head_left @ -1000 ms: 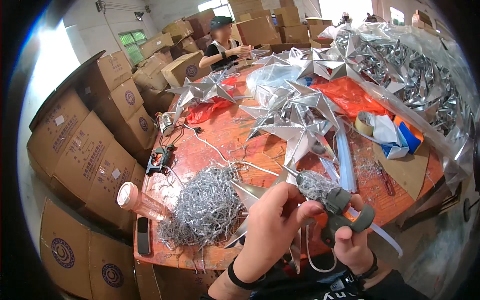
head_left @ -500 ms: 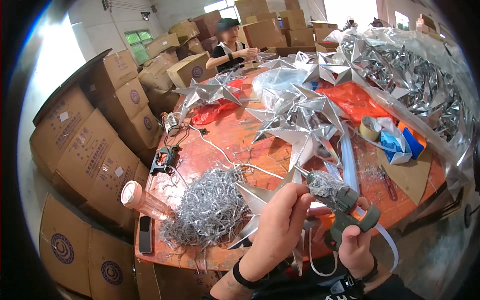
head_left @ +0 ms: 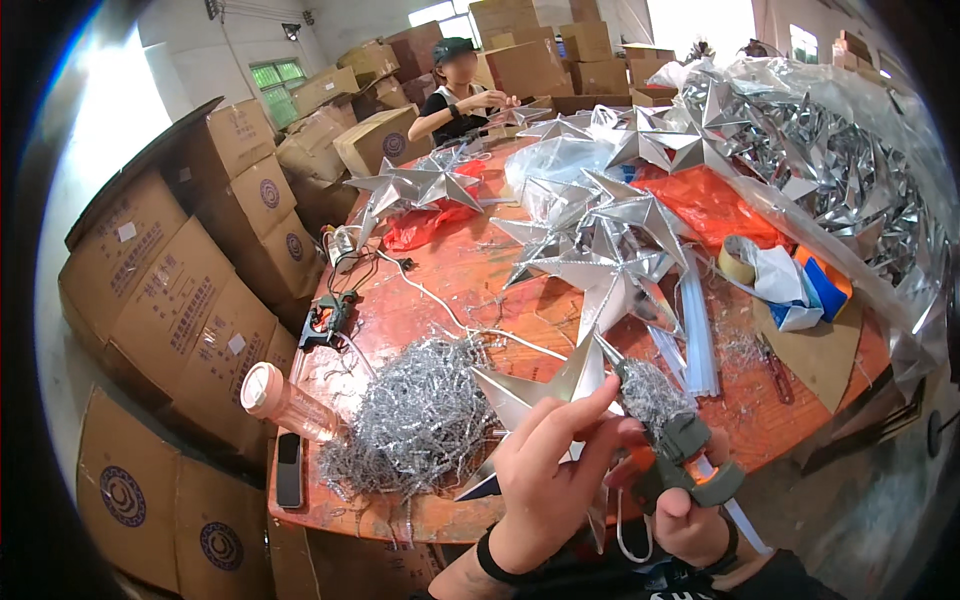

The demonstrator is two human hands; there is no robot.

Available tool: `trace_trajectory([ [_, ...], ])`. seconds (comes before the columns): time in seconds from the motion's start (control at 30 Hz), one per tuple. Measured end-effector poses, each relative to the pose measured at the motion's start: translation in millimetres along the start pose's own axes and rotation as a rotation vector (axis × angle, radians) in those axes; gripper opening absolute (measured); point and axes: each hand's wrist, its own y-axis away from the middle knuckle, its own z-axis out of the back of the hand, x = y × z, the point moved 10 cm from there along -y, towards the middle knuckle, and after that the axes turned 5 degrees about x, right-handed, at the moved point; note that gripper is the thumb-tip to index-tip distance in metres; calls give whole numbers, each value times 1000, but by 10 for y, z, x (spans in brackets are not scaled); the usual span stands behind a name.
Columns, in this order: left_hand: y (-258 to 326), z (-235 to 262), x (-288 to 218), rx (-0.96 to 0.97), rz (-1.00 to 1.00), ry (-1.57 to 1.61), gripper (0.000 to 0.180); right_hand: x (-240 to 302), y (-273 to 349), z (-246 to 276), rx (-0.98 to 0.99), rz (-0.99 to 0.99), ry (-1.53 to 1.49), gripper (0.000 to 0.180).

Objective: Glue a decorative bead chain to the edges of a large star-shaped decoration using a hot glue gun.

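A dark green glue gun (head_left: 685,435) is gripped in my right hand (head_left: 690,525). Its barrel is covered in silvery, stringy stuff, its nozzle points up and away, and a translucent glue stick comes out of its back end. My left hand (head_left: 550,465) is just left of the barrel, index finger stretched toward the nozzle and the other fingers partly bent and apart. Behind and beneath that hand is a shiny silver star (head_left: 565,385) at the table's near edge, its middle hidden by the hand. A tangled heap of silver tinsel (head_left: 415,415) lies to the left.
Finished-looking silver stars (head_left: 615,265) pile up on the red-brown table (head_left: 440,285). Glue sticks (head_left: 698,350), red-handled pliers (head_left: 775,372), a pink bottle (head_left: 285,402) and a phone (head_left: 289,470) lie around. A co-worker (head_left: 458,95) sits across. Cartons (head_left: 150,280) stand left.
The glue gun and my right hand have shifted slightly left and down. My left hand's fingers have loosened from a pinch and spread. The silver star has hardly moved.
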Motion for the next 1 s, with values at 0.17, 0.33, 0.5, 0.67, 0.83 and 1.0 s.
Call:
trace_trajectory([
  [0.17,92,-28,115,-106,43,174,35,24,-25,-57,123,38,149,75],
  [0.33,161,-48,260,-157,50,299,24,-31,-7,-80,51,-36,-126,80],
  [0.5,77,16,116,-124,-70,167,22,-56,-98,-134,127,-160,-192,80],
  [0.67,-14,56,-105,-100,-191,-102,22,-104,-62,-107,73,-136,-175,79],
  [0.83,-49,1,-125,-89,-251,-289,16,-118,-40,-54,64,-75,-118,73],
  [1.0,-122,50,-129,-95,-274,-334,16,-88,-140,-4,92,-75,-35,71],
])
